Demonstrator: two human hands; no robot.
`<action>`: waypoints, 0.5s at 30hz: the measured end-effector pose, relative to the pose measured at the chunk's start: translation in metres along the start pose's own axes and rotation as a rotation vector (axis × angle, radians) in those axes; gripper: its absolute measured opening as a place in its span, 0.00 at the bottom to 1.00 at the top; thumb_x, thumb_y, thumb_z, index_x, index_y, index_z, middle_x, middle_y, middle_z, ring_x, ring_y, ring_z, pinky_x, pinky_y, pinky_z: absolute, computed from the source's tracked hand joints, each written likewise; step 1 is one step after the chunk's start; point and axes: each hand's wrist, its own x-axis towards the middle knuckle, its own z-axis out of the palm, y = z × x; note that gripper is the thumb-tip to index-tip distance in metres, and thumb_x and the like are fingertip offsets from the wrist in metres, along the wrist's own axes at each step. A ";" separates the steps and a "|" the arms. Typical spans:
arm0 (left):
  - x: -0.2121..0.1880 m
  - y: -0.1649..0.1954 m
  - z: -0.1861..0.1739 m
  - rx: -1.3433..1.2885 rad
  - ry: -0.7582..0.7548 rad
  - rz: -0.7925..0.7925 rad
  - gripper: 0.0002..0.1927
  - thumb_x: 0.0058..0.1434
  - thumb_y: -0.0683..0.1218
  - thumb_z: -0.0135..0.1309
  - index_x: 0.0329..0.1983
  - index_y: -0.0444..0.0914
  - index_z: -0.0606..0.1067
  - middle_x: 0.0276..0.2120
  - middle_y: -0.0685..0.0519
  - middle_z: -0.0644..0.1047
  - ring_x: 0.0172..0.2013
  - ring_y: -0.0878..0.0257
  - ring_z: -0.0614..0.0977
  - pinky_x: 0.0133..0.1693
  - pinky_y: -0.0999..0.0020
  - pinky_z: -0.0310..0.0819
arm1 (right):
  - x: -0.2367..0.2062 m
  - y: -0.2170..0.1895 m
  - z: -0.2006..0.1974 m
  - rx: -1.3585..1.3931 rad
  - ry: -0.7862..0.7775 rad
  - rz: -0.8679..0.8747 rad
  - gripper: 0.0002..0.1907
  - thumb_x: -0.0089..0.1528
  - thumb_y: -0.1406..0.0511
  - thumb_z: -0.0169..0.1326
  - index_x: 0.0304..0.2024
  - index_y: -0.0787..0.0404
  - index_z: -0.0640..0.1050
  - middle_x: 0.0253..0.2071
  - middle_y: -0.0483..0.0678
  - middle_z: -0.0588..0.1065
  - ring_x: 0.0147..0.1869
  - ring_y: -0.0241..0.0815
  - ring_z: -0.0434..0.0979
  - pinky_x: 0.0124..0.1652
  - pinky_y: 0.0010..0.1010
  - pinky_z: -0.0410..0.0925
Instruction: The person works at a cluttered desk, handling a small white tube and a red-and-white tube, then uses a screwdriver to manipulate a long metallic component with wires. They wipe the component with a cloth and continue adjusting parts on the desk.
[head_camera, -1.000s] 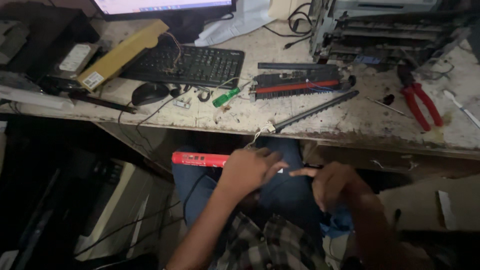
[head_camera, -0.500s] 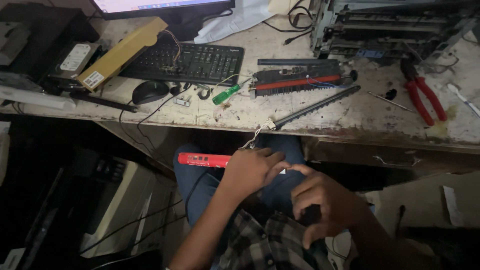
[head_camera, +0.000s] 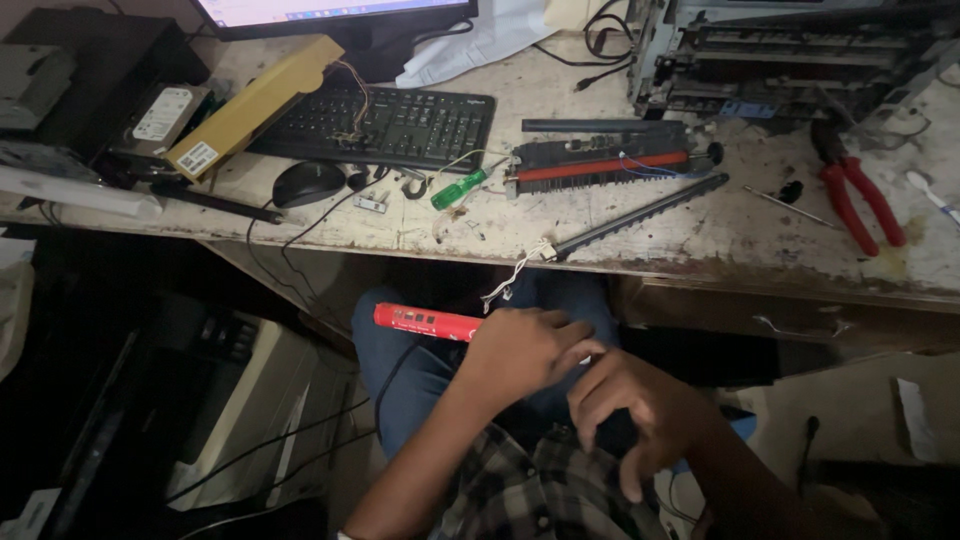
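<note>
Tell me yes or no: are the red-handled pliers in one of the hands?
No, the red-handled pliers lie on the desk, while the left hand grips a red roller.

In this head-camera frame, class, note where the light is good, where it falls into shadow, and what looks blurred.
Head view: the desk top is evenly lit, so the red pliers and keyboard read sharply; below the desk edge it turns dark, the floor at left almost black; the left hand holding the red tube is dim but clear; the right hand is slightly motion-blurred at the fingers.
</note>
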 end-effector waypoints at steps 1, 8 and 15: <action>0.000 0.000 -0.001 0.008 -0.003 -0.002 0.16 0.67 0.58 0.53 0.34 0.44 0.78 0.25 0.53 0.78 0.27 0.51 0.81 0.25 0.56 0.72 | -0.001 0.002 0.000 -0.015 -0.023 0.048 0.41 0.51 0.28 0.53 0.24 0.58 0.79 0.25 0.43 0.75 0.30 0.39 0.76 0.49 0.37 0.62; -0.004 -0.001 0.000 -0.040 0.048 0.021 0.14 0.66 0.57 0.54 0.38 0.44 0.79 0.26 0.53 0.78 0.28 0.52 0.81 0.26 0.56 0.72 | -0.016 0.009 0.002 0.054 -0.021 0.164 0.45 0.50 0.25 0.52 0.25 0.60 0.80 0.26 0.44 0.77 0.28 0.39 0.78 0.36 0.31 0.69; 0.000 0.000 0.014 -0.040 0.045 -0.078 0.17 0.67 0.59 0.54 0.31 0.45 0.80 0.22 0.50 0.77 0.22 0.49 0.80 0.22 0.54 0.70 | -0.017 0.004 0.001 -0.163 -0.028 0.098 0.41 0.54 0.28 0.58 0.30 0.59 0.80 0.31 0.44 0.79 0.35 0.40 0.81 0.43 0.32 0.69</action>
